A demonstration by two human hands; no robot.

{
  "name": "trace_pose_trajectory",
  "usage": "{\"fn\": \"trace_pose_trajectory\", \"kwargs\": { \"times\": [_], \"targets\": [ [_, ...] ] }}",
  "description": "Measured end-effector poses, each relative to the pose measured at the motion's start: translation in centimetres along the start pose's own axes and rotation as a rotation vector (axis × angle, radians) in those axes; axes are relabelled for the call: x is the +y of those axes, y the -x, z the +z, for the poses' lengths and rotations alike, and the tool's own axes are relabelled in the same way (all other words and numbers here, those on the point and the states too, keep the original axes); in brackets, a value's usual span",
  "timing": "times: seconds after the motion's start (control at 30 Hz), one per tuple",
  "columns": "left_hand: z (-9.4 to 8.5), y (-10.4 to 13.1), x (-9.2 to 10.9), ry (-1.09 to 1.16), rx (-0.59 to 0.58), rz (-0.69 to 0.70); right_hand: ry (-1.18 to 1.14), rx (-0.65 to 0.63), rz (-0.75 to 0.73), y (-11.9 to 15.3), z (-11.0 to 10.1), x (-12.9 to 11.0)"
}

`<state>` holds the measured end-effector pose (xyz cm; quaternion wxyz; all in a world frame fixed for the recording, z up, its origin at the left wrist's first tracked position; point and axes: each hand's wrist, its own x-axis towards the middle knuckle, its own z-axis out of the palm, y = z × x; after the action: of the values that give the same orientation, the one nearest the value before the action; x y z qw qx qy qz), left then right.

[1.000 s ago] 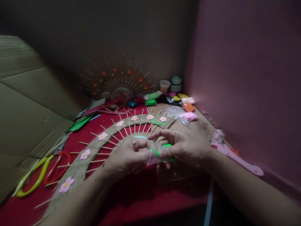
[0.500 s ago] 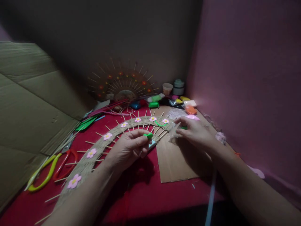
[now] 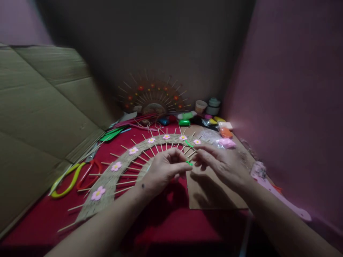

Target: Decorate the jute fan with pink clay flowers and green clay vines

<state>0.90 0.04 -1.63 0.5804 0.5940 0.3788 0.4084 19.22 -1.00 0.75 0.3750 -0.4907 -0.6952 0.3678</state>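
My left hand [image 3: 167,169] pinches a small piece of green clay [image 3: 189,163] between thumb and forefinger. Close to its right side is my right hand [image 3: 217,162], fingers bent toward the clay; whether they hold anything is too small to tell. Behind both hands curves a woven twine arch [image 3: 141,146] with thin wooden sticks poking out along both edges. Pink flowers with yellow centres [image 3: 116,166] are spaced along it. A thin green strand [image 3: 189,144] lies on the arch near its right end, beside two flowers.
Yellow-handled scissors [image 3: 70,182] and a red handle [image 3: 89,175] lie left on the red cloth [image 3: 40,228]. A cardboard sheet [image 3: 198,198] lies under my right hand. Behind are packets of coloured clay [image 3: 226,132], a cup [image 3: 200,106] and a second flowered fan [image 3: 155,94].
My right hand has left the clear plastic wrapping and come closer to my left hand. The green piece now sits between both hands. The camera view has shifted left.
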Motion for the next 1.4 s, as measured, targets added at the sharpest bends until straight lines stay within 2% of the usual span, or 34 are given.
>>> {"fn": "trace_pose_trajectory", "kwargs": {
  "times": [0.07,0.17,0.2,0.27,0.4,0.5,0.6,0.73,0.8,0.87,0.97,1.1,1.17,1.23,1.33,1.4],
  "targets": [
    [0.3,0.3,-0.3,-0.267,0.045,0.196,-0.264,-0.222,0.110,0.5,1.3,-0.8],
    [0.3,0.6,-1.3,-0.654,0.090,0.508,-0.556,-0.333,0.187,0.8,2.9,-0.6],
    [0.3,0.6,-1.6,-0.738,0.091,0.567,-0.612,-0.330,0.207,0.8,3.2,-0.3],
    [0.2,0.6,-1.9,-0.812,0.090,0.601,-0.670,-0.297,0.247,0.6,3.4,0.4],
    [0.3,0.6,-1.5,-0.734,0.132,0.590,-0.656,-0.155,0.292,-0.3,2.2,1.3],
    [0.6,0.8,-1.1,-0.666,0.154,0.686,-0.619,-0.043,0.259,-1.5,0.9,1.3],
    [0.9,1.1,-0.9,-0.646,0.098,0.821,-0.596,0.007,0.226,-2.6,0.4,0.7],
    [1.9,1.7,-0.3,-0.767,-0.038,0.890,-0.444,0.058,0.217,-3.4,0.8,-0.3],
    [3.0,1.9,0.1,-0.838,-0.133,1.006,-0.360,0.071,0.190,-3.5,1.1,-0.1],
    [4.2,2.0,0.1,-0.899,-0.253,1.166,-0.369,0.059,0.155,-3.4,1.3,0.6],
    [5.5,1.8,-1.2,-0.986,-0.324,1.317,-0.448,0.016,0.149,-3.2,1.4,1.9],
    [5.7,1.2,-3.5,-1.105,-0.392,1.320,-0.534,-0.031,0.166,-2.6,1.5,2.6],
    [5.5,1.1,-3.6,-1.100,-0.387,1.285,-0.531,-0.017,0.153,-2.4,1.5,2.7],
    [5.2,1.3,-2.8,-1.056,-0.331,1.248,-0.434,0.001,0.143,-2.1,1.5,2.7],
    [4.2,2.7,-0.3,-1.076,-0.222,1.140,-0.273,0.056,0.152,-2.0,1.4,2.6],
    [2.2,4.2,1.3,-1.151,-0.195,0.903,-0.229,0.085,0.153,-2.1,1.3,2.6]
  ]
}}
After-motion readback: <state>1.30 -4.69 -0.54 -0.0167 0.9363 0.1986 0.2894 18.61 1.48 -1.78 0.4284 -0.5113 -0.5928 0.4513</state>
